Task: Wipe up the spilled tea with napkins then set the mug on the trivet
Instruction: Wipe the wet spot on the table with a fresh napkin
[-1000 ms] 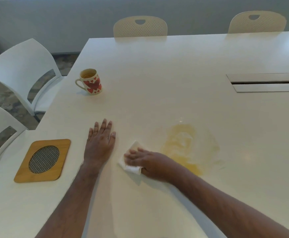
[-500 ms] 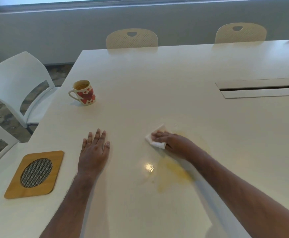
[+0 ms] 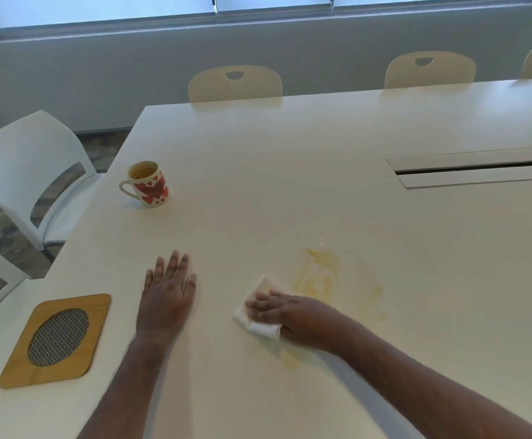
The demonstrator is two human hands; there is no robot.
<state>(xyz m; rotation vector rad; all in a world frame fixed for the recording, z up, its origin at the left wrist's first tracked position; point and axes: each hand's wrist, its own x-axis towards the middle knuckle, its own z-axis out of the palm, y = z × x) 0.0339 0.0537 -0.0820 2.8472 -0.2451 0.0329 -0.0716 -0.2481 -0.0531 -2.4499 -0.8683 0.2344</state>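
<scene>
The right hand (image 3: 293, 315) lies flat with its fingers pressing a folded white napkin (image 3: 256, 315) onto the table (image 3: 290, 185). It is not gripping anything else. The left hand (image 3: 168, 299) lies open and flat, holding nothing. To wipe well, I think the napkin should press down and go slowly over every yellow bit. The spilled tea (image 3: 321, 275) sits just beside the right hand, at about 1 o'clock. The trivet (image 3: 57, 340) is at 9 o'clock from the left hand. The mug (image 3: 147, 183) stands upright farther off, at about 11 o'clock.
</scene>
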